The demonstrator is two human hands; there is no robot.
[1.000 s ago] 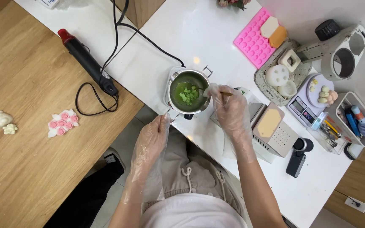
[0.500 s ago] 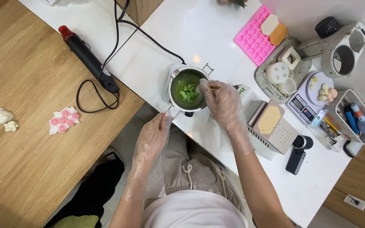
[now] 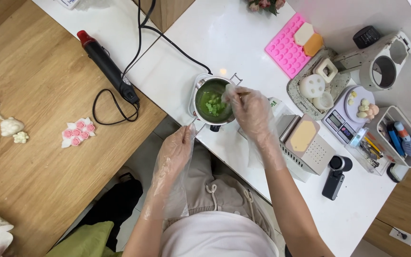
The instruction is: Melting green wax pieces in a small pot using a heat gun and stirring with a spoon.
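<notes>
Item: small steel pot (image 3: 213,102), round, with a thin wire handle; stood on the white counter (image 3: 243,43) near its front edge. Contents: green liquid with pale green lumps (image 3: 213,107) gathered near the middle.

Right hand (image 3: 251,110), in a loose clear plastic glove: held over the pot's right rim, fingers closed on a slim stirring stick (image 3: 241,93) whose far end reached into the pot.

Left hand (image 3: 177,147), likewise gloved: just off the counter's edge, fingers pinched shut on the end of the pot's handle (image 3: 190,124).

Beside the pot, right: a steel box with a perforated face and a tan slab on top (image 3: 305,143); a black cylindrical device (image 3: 336,176) near it. Further right: a digital scale (image 3: 350,114) bearing small pale pieces, and a clear organiser of tools (image 3: 398,138).

Behind: a pink silicone mould (image 3: 286,47) with two hexagonal blocks resting on its corner, a grey tray (image 3: 295,93) of white moulded shapes, a white machine housing (image 3: 381,62).

Left: a black heat gun with a red tip (image 3: 108,69) lay across the seam between counter and wooden table (image 3: 34,190), cord looped beside it. On the wood, well apart from the pot: pink flower pieces (image 3: 78,132) and cream flower pieces (image 3: 1,133).
</notes>
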